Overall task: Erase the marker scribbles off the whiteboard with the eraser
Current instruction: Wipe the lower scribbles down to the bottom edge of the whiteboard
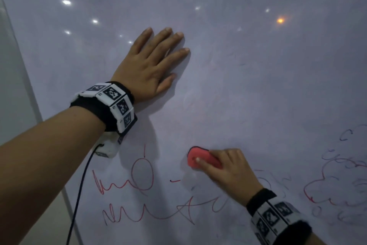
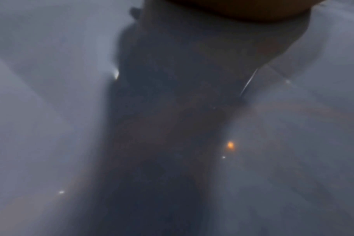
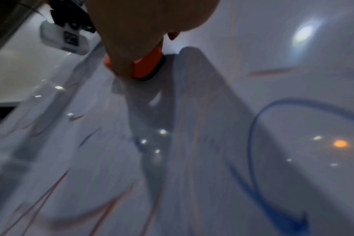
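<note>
The whiteboard (image 1: 248, 66) fills the head view. My right hand (image 1: 226, 169) grips a red eraser (image 1: 195, 158) with a dark felt edge and holds it flat against the board, low and centre. The right wrist view shows the eraser (image 3: 150, 63) under my fingers (image 3: 123, 63), blurred. Red scribbles (image 1: 143, 177) lie left of and below the eraser, and red and blue scribbles (image 1: 341, 175) crowd the lower right. My left hand (image 1: 153, 62) lies flat on the board above, fingers straight and spread. The left wrist view is dark and blurred against the board (image 2: 51, 111).
The board's grey left frame (image 1: 23, 77) runs diagonally down the left side. A black cable (image 1: 79, 191) hangs from my left wrist camera across the board's lower left. Ceiling lights reflect in the upper board, which carries only faint smears.
</note>
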Demonstrator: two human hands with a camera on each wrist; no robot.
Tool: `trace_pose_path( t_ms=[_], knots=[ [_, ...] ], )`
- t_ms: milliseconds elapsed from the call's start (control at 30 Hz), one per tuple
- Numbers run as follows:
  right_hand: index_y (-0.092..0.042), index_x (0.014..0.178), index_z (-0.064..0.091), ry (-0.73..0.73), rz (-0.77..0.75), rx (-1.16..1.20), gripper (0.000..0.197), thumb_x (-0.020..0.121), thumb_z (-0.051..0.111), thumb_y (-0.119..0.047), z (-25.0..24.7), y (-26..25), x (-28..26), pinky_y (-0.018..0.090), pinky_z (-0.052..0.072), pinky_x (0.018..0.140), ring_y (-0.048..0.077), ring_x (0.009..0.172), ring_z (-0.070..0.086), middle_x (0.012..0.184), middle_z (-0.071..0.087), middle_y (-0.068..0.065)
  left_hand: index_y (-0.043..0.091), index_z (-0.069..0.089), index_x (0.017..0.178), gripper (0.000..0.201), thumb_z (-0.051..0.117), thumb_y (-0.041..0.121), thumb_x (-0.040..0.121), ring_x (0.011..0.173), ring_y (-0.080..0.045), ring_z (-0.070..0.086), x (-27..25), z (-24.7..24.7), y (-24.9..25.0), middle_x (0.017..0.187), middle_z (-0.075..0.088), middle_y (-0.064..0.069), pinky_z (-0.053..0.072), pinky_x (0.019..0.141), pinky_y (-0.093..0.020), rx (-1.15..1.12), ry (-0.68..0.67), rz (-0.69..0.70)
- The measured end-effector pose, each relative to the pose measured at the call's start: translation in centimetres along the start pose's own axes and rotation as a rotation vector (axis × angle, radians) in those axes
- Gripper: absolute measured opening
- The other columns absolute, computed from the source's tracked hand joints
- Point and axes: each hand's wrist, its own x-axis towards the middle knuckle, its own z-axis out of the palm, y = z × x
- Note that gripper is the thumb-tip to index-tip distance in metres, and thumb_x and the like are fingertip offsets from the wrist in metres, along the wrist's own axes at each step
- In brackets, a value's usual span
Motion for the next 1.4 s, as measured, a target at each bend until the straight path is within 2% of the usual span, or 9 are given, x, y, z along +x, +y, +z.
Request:
trace_pose_path(
  t_ms=[200,300,433,533,633,833,1067,1300,1400],
  knots=[
    [-0.026,0.12,0.048,0.3,0.621,0.109,0.044,0.079,0.061,-0.024,-2.6,0.7,5.8,0.034,0.037,0.073,0.027,0.085,0.042,0.095,0.058,0.02,0.011,0.035,0.14,0.049,0.036,0.031,0.096,0.134,-0.033,0.027,0.2,-0.3,0.1,0.143,0.041,-0.02,0.013,0.11,-0.048,-0.029,-0.015,-0.011],
    [-0.036,0.111,0.053,0.077,0.441,0.224,0.037,0.079,0.067,-0.028,-0.2,-3.0,5.4,0.036,0.048,0.07,0.025,0.079,0.05,0.094,0.057,0.009,0.011,0.035,0.14,0.049,0.037,0.031,0.095,0.133,-0.033,0.027,0.1,-0.4,0.1,0.142,0.041,-0.021,0.015,0.109,-0.049,-0.031,-0.02,-0.011],
    [-0.029,0.123,0.047,-0.128,-0.102,0.048,0.071,0.061,0.079,-0.013,1.1,-4.0,3.1,0.035,0.037,0.074,0.022,0.085,0.045,0.108,0.047,0.008,0.011,0.034,0.141,0.05,0.038,0.031,0.094,0.134,-0.032,0.026,0.1,-0.3,0.1,0.144,0.04,-0.019,0.014,0.11,-0.05,-0.034,-0.027,-0.013],
    [-0.044,0.112,0.054,-0.013,0.258,0.265,0.04,0.08,0.07,-0.027,-1.8,-0.4,6.2,0.03,0.041,0.068,0.016,0.08,0.054,0.094,0.062,-0.005,0.011,0.035,0.14,0.05,0.037,0.031,0.095,0.134,-0.033,0.028,0.0,-0.2,0.0,0.144,0.04,-0.019,0.016,0.11,-0.05,-0.036,-0.034,-0.013],
    [-0.029,0.124,0.048,0.285,0.485,0.113,0.042,0.084,0.061,-0.025,-3.0,1.3,8.6,0.036,0.036,0.074,0.028,0.086,0.044,0.104,0.053,0.013,0.012,0.034,0.141,0.049,0.036,0.031,0.095,0.134,-0.033,0.029,0.0,-0.1,0.0,0.144,0.04,-0.018,0.016,0.11,-0.049,-0.034,-0.022,-0.012],
    [-0.026,0.126,0.046,-0.06,-0.097,-0.027,0.079,0.058,0.082,-0.01,1.7,-4.2,4.9,0.036,0.035,0.075,0.025,0.086,0.046,0.11,0.048,0.012,0.012,0.033,0.141,0.049,0.036,0.031,0.096,0.136,-0.031,0.025,0.0,0.0,0.1,0.145,0.038,-0.018,0.009,0.113,-0.046,-0.03,-0.032,-0.016],
    [-0.028,0.125,0.047,0.359,0.456,0.074,0.042,0.084,0.059,-0.026,-2.2,0.9,9.8,0.037,0.034,0.075,0.028,0.087,0.041,0.107,0.042,0.008,0.013,0.035,0.141,0.047,0.032,0.032,0.098,0.135,-0.032,0.028,0.0,-0.1,-0.1,0.144,0.04,-0.017,0.013,0.112,-0.046,-0.04,-0.04,-0.016],
    [-0.024,0.125,0.047,0.049,-0.101,0.001,0.075,0.06,0.08,-0.005,0.8,-4.1,7.9,0.035,0.033,0.073,0.025,0.084,0.043,0.11,0.045,0.011,0.015,0.033,0.144,0.049,0.034,0.03,0.098,0.137,-0.03,0.025,-1.2,-1.5,-1.8,0.148,0.035,-0.017,0.006,0.114,-0.043,0.001,-0.125,0.035],
    [-0.027,0.123,0.048,0.244,0.185,0.09,0.065,0.068,0.08,-0.013,-1.7,-1.0,10.5,0.036,0.034,0.07,0.028,0.082,0.048,0.103,0.057,0.015,0.015,0.033,0.144,0.05,0.034,0.034,0.098,0.137,-0.031,0.023,-4.6,-3.1,-4.4,0.147,0.034,-0.019,0.001,0.113,-0.044,0.033,-0.116,-0.104]
  ],
)
